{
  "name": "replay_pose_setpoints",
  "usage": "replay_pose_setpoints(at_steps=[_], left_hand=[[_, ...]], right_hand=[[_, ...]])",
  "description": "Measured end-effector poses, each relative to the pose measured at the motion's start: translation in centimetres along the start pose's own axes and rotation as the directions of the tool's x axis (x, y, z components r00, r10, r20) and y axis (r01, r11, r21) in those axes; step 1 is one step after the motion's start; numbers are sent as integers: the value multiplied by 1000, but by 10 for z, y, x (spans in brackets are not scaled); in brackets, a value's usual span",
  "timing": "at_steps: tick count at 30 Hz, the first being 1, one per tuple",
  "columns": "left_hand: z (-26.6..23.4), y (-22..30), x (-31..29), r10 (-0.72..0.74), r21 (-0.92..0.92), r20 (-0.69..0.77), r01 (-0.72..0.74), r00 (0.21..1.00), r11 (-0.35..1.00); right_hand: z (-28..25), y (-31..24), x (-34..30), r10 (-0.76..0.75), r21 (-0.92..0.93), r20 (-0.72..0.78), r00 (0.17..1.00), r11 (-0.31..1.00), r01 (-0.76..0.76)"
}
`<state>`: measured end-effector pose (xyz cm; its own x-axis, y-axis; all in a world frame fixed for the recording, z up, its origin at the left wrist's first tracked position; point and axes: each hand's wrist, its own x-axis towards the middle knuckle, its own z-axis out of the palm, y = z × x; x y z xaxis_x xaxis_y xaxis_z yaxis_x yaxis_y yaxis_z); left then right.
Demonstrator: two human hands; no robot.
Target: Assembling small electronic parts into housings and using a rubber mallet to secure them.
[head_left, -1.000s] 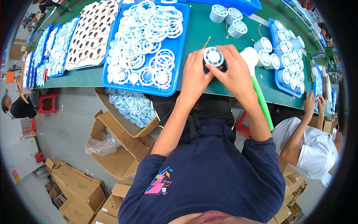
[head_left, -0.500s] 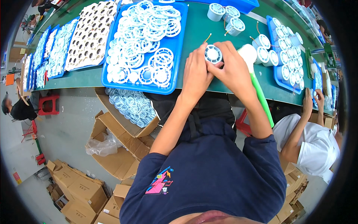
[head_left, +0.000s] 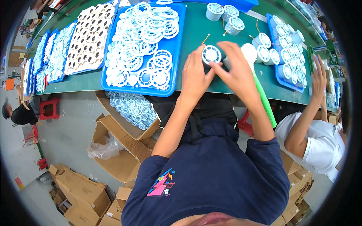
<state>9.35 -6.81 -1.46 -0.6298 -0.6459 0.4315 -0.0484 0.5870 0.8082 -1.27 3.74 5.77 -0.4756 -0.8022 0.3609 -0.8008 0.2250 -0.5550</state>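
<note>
A pale cylindrical housing [head_left: 211,55] with a white slotted ring on top and a thin wire rising from it stands on the green bench. My left hand [head_left: 196,75] is closed round its left side. My right hand [head_left: 239,73] has its fingers spread apart, the thumb touching the ring's near right edge. A pale surface shows behind that thumb, too covered to name. Just right of the right hand lies a mallet [head_left: 266,100] with a white head and a green handle, the handle reaching over the bench edge.
Left on the bench, a blue tray [head_left: 173,75] holds loose white rings and discs. Several wired housings [head_left: 235,25] stand behind and right, more in another blue tray [head_left: 281,77]. A carton of rings [head_left: 152,130] sits below. A co-worker's hand [head_left: 318,77] is raised at right.
My right hand's fingers have lifted and spread away from the housing, which has shifted slightly left. The co-worker's hand at right has come up higher.
</note>
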Motion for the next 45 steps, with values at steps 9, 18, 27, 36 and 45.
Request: replay_pose_setpoints(at_steps=[9,18,27,36,45], left_hand=[[-16,5,0,-57,-54,85,62,995,997],[-32,15,-23,-34,-46,163,42,986,998],[-33,10,-25,7,6,133,-8,991,1000],[-29,5,-32,-59,-90,103,68,993,994],[-28,1,-29,-8,-111,70,16,997,994]], right_hand=[[-13,44,-84,251,-304,-190,949,904,-300],[-48,-1,-113,333,129,67,941,932,-339],[-69,-16,-92,439,273,203,875,833,-481],[-82,-37,-102,158,16,211,965,986,-166],[-81,-56,-75,136,-55,315,939,991,-125]])
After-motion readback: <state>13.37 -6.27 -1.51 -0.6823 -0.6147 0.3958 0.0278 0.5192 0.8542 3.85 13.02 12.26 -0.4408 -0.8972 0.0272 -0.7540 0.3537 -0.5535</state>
